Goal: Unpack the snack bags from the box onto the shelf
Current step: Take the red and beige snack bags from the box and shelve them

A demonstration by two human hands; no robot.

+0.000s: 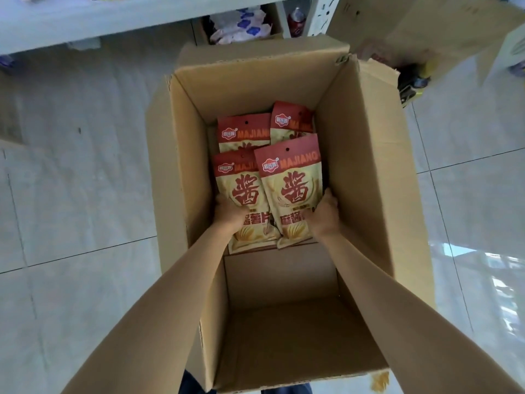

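Fingers of the left hand [228,213] and right hand [325,213] grasp the outer edges of two front snack bags [292,189] deep inside the box [366,172]; two more lie beyond. Light, soft, crinkly packs, probably slippery; side edges suit gripping. Both arms reach straight down; shelf [85,21] beyond.

**One head cam, looking straight down**

Single view, worn on the person's head, wide-angle w/ bent edges. Faces steeply down into the open cardboard box [369,172], which fills the centre of frame. Both forearms enter from the bottom edge, reaching away from the lens. Tiled floor [71,194] on both sides; shelf [85,21] edge across the top. Close range, arm's reach. No 2nd view to overlap.
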